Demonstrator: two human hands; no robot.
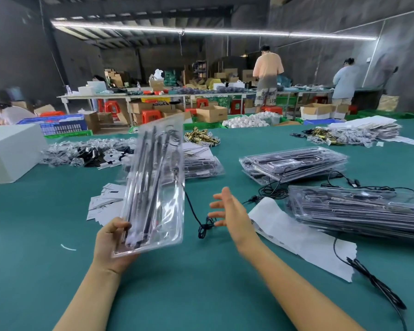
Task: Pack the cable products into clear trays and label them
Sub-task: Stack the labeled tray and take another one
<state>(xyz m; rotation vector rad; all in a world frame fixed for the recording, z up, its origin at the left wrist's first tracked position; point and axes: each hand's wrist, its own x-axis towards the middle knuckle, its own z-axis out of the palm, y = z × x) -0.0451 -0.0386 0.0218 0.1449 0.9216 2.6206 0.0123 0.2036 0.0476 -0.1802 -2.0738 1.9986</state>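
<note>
Clearly the clear tray is up off the green worktop, tilted on end at about ten o'clock from the frame centre. The left hand grips its near short edge, thumb over the front face and fingers behind. Dark rods lie lengthwise inside it, and a black cable trails out of its right side, ending in a loose knot on the worktop at about six o'clock from the tray's middle.

The right hand hovers at about three o'clock from that knot with fingers spread and relaxed, holding nothing.

The tray looks light, thin and springy, likely to flex or pop open if squeezed mid-face, so the stiffer rim is the sensible grip. Glossy plastic may slip, so a second grip on the far edge would steady it. The cable is limp and will drag and snag; it is best gathered near the knot.

Filled tray stacks sit at two o'clock, with a white backing sheet at four o'clock.
</note>
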